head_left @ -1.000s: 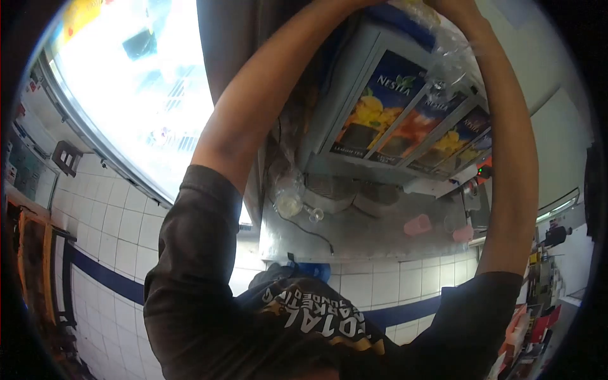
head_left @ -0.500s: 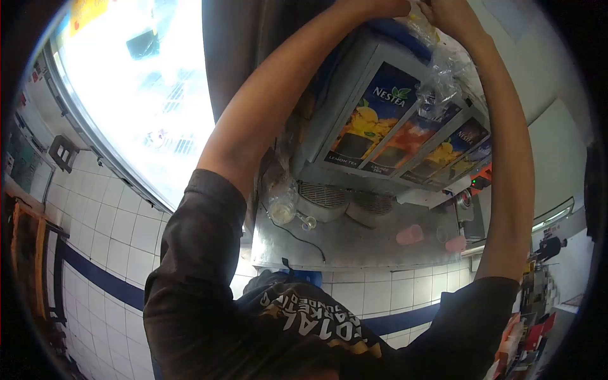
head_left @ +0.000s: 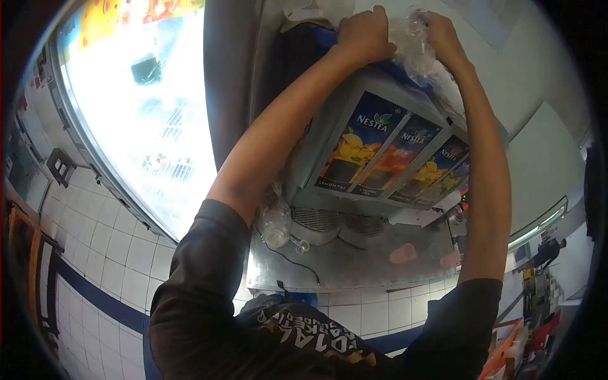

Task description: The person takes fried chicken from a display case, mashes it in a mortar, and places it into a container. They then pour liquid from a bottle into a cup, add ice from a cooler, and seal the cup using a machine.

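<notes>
Both my arms stretch up over the top of a drink dispenser [head_left: 370,196] with lemon tea and lychee tea panels on its front. My right hand [head_left: 443,39] is closed at the right side of a crumpled clear plastic bag [head_left: 415,50], which hangs over the dispenser's top edge. Fingers curled, my left hand [head_left: 365,37] is at the bag's left side, its thumb right at the plastic. What lies inside the left fingers is hidden.
A metal counter [head_left: 354,269] carries the dispenser, a pink cup [head_left: 403,254], another clear plastic bag [head_left: 275,225] and a black cable [head_left: 294,258]. To the left stands a brightly lit display fridge [head_left: 139,114]. A stool [head_left: 61,166] is on the tiled floor. Far right, a person [head_left: 550,251] is visible.
My hands have moved apart and sit lower in the view. The plastic bag's hanging part has drawn up off the front panels and is bunched between the hands.
</notes>
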A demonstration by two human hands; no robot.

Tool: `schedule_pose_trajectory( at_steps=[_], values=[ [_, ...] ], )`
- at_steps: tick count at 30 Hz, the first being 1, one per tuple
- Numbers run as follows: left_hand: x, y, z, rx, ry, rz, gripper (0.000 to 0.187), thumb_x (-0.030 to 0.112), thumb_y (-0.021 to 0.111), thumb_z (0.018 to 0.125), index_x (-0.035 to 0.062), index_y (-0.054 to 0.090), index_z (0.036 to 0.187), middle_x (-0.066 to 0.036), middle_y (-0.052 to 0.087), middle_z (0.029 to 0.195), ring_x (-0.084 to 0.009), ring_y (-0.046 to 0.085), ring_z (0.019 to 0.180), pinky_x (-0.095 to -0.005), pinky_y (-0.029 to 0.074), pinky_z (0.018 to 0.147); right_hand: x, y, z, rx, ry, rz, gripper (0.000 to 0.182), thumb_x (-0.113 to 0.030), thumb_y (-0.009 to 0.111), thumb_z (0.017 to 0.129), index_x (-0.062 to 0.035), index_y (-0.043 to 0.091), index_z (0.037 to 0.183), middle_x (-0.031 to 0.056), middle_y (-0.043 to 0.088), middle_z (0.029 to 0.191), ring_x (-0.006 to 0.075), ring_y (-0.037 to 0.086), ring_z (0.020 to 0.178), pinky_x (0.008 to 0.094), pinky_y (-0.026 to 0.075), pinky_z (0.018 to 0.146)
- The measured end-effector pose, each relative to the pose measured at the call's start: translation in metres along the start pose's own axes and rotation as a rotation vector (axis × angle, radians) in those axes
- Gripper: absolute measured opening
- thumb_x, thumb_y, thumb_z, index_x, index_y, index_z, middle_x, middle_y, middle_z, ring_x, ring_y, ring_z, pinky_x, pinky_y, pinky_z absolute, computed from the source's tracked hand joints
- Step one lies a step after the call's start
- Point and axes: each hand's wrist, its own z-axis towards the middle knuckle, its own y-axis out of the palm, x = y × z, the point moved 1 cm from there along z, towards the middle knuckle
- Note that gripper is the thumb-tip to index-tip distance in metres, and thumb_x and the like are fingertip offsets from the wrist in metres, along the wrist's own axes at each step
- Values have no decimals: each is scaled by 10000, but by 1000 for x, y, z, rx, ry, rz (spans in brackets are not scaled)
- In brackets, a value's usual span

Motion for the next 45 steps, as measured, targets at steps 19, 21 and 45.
schedule_pose_trajectory(
  at_steps=[19, 21, 45],
  values=[
    [22, -6, -4, -16, 54, 52, 617, 438, 828, 677, -23, 600, 1018, -194, 687, 1000, -356, 709, 895, -462, 573, 775, 41, 10, -9, -88, 370, -200, 261, -239, 503, 929, -97, 629, 1108, 219, 708, 961, 421, 669, 966, 500, 532, 835],
    [27, -3, -3, 79, 76, 87, 520, 367, 803, 710, -12, 602, 1005, -177, 681, 973, -344, 711, 862, -463, 574, 742, 40, 12, -6, -82, 447, -231, 249, -240, 509, 926, -96, 638, 1083, 224, 707, 957, 419, 672, 965, 503, 531, 836],
    [40, 4, -17, -24, 429, 24, 301, 298, 638, 883, 22, 734, 813, -170, 708, 809, -369, 702, 769, -469, 566, 709, 27, -6, -1, -53, 663, -163, 333, -288, 481, 924, -62, 705, 1023, 207, 710, 1072, 427, 663, 1020, 506, 525, 892]
  ],
)
